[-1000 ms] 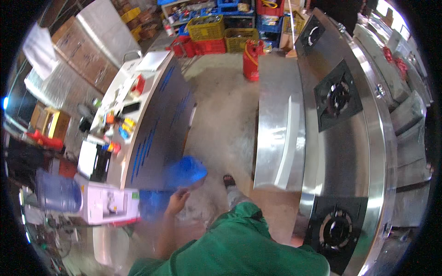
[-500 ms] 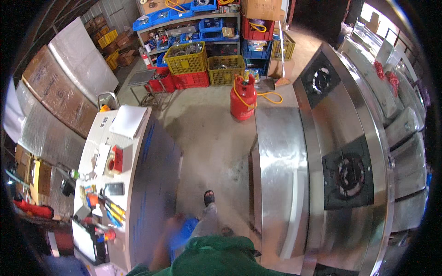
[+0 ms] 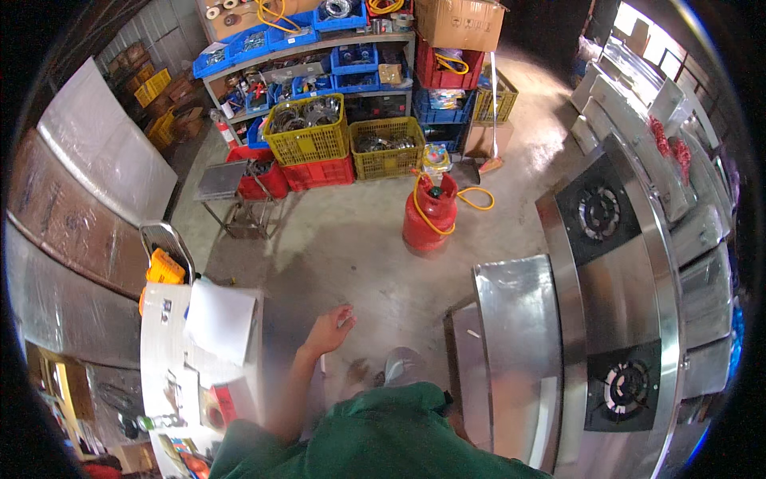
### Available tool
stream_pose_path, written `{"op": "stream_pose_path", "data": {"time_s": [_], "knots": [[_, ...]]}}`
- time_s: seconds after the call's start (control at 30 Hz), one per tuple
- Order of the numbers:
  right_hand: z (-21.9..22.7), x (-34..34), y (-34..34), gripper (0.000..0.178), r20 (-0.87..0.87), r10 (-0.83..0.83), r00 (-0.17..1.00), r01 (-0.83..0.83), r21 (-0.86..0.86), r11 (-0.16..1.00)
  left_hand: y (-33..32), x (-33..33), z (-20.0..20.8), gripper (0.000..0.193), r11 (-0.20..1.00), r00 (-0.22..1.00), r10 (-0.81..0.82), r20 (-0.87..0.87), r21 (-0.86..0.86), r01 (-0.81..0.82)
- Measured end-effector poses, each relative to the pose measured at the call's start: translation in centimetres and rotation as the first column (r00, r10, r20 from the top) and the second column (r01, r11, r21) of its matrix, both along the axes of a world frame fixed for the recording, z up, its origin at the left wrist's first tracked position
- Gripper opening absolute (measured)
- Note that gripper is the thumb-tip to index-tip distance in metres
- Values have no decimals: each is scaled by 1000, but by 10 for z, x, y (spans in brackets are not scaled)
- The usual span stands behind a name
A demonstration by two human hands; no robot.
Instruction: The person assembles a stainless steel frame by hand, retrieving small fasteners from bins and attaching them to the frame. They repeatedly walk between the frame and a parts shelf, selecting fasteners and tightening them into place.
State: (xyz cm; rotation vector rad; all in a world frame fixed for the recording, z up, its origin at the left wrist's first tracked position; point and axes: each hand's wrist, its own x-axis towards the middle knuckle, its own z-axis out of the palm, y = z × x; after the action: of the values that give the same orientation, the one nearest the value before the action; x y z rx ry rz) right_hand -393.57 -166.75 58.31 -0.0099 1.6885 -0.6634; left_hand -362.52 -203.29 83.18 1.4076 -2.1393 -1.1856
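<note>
My left hand (image 3: 329, 330) reaches forward over the floor between the two workbenches. Its fingers are curled, and a small pale thing shows at the fingertips, too small to name. My right hand (image 3: 515, 393) is only a skin-coloured smear over the long stainless steel panel (image 3: 519, 299) on the right; its fingers cannot be made out. A red gas cylinder (image 3: 429, 219) with a yellow hose stands on the floor ahead of me.
On the left is a bench with a white sheet stack (image 3: 222, 319) and a red tape dispenser (image 3: 223, 405). At right runs a steel stove counter with black burners (image 3: 624, 389). Yellow crates (image 3: 388, 156), a small metal stand (image 3: 222, 182) and a shelf of blue bins (image 3: 355, 57) line the far side.
I have moved forward, so the cylinder and crates look nearer. My left arm has swung forward from low beside the left bench. The blue thing near that hand no longer shows.
</note>
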Motion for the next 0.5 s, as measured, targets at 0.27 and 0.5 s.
{"op": "stream_pose_path", "data": {"time_s": [0.27,0.5], "knots": [[-90,-2,-141,40,88,192,977,-166,-242,956,-180,33,-119,40,974,981,93,169,190,-125],[-52,-78,-435,33,-131,49,990,-52,-18,998,-272,65,-149,33,808,918,264,296,452,-379]]}}
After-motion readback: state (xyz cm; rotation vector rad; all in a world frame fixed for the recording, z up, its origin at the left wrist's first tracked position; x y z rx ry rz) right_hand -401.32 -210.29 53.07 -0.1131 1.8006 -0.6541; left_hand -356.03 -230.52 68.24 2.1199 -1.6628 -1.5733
